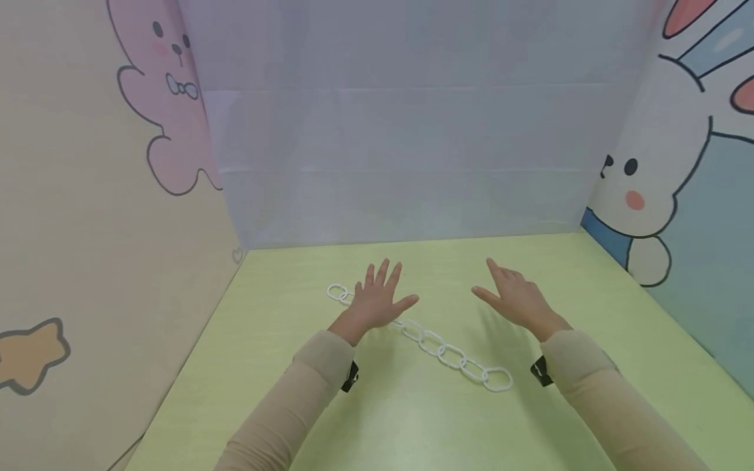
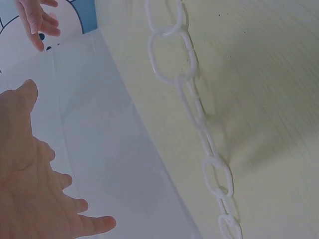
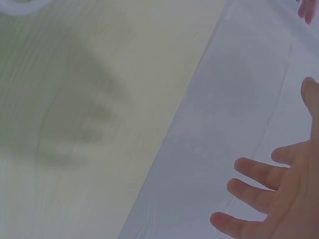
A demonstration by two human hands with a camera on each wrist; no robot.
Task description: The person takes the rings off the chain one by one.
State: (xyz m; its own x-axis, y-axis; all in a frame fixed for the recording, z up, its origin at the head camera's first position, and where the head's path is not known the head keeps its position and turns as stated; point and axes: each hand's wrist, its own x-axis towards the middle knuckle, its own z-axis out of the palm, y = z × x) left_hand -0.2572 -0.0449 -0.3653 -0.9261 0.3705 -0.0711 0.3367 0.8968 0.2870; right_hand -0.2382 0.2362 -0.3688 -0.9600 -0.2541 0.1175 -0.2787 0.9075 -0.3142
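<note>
Step in hand: judged to be a poise above the chain [image 2: 200, 123], with no contact made.
Left hand [image 1: 374, 305]: grip spread wide and holding nothing; raised above the desk [image 1: 436, 425], across the chain's line in the head view.
Right hand [image 1: 520, 301]: grip likewise empty, thumb apart from the extended fingers; raised nearer the desk's right edge, apart from the chain.
Next move: taking up the chain would call for lowering a hand and pinching one link.
Chain, position: slantwise on the desk, one end toward the far left corner, the other reaching toward the near right corner, not in view; both ends lie well inside the edges.
Chain, appearance: white, smooth, rounded oval links, all interlocked; some flat, others tipped on edge.
Chain, hidden portion: in the head view, the left hand covers several links.
</note>
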